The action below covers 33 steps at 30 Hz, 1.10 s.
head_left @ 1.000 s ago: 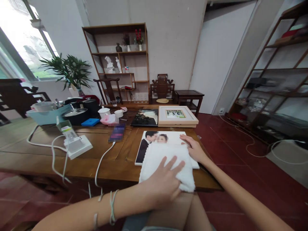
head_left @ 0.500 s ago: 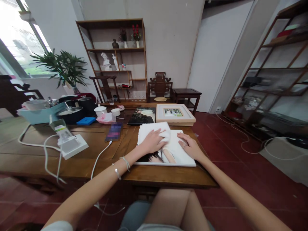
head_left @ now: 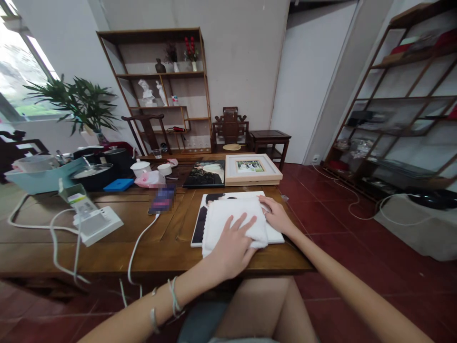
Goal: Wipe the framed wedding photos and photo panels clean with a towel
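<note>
A white cloth [head_left: 217, 216] lies folded over a photo panel [head_left: 198, 227] on the wooden table. My left hand [head_left: 233, 245] presses flat on the cloth with its fingers spread. The panel shows dark-haired figures on a white ground; the cloth hides much of it. At the panel's right side rests my right hand [head_left: 276, 214], fingers stretched out along its upper right part, near the cloth's edge.
Behind the panel lie a dark photo panel [head_left: 207, 173] and a framed picture [head_left: 252, 169]. To the left are a phone [head_left: 162, 199] on a white cable, a white power strip [head_left: 98, 224], a blue box [head_left: 123, 184], a white cup [head_left: 140, 167] and a light-blue bin [head_left: 44, 177].
My left hand and the cloth have come down toward the near edge of the panel, uncovering its top. My right hand stays at the right side. The view has shifted slightly right.
</note>
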Motion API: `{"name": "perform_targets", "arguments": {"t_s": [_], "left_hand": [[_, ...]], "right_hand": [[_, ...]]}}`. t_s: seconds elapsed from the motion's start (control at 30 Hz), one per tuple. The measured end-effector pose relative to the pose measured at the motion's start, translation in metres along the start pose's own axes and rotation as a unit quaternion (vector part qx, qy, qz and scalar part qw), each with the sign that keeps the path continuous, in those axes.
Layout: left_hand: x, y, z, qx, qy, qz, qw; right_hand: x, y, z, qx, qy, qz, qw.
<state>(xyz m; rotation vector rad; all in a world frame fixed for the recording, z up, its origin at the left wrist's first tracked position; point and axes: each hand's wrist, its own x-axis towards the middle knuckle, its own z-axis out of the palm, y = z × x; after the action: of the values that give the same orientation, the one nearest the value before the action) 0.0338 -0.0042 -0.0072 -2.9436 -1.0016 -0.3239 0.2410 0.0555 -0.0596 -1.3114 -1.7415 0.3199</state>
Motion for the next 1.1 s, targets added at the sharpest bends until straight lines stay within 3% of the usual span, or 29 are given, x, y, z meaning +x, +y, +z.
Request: {"name": "perform_targets", "arguments": {"t_s": [0.13,0.4,0.77,0.87,1.1], "left_hand": [[-0.005,0.008,-0.004,-0.021,-0.007,0.018,1.0],[0.026,-0.033,-0.002,-0.017,-0.033,-0.017,0.999],[0.022,-0.031,0.002,-0.009,-0.005,-0.012,1.0],[0.012,-0.024,-0.004,-0.016,-0.022,-0.003,1.0],[-0.036,-0.005,-0.029,-0.049,-0.067,0.032,0.996]], "right_hand": [[0.002,0.0,-0.001,-0.003,-0.009,-0.008,1.0],[0.003,-0.001,0.004,-0.013,0.009,-0.005,1.0],[0.005,-0.011,0.001,-0.023,0.004,0.005,1.0],[0.005,-0.009,0.001,-0.02,0.006,0.003,1.0],[0.004,-0.008,0.0,-0.023,-0.001,0.003,1.0]]}}
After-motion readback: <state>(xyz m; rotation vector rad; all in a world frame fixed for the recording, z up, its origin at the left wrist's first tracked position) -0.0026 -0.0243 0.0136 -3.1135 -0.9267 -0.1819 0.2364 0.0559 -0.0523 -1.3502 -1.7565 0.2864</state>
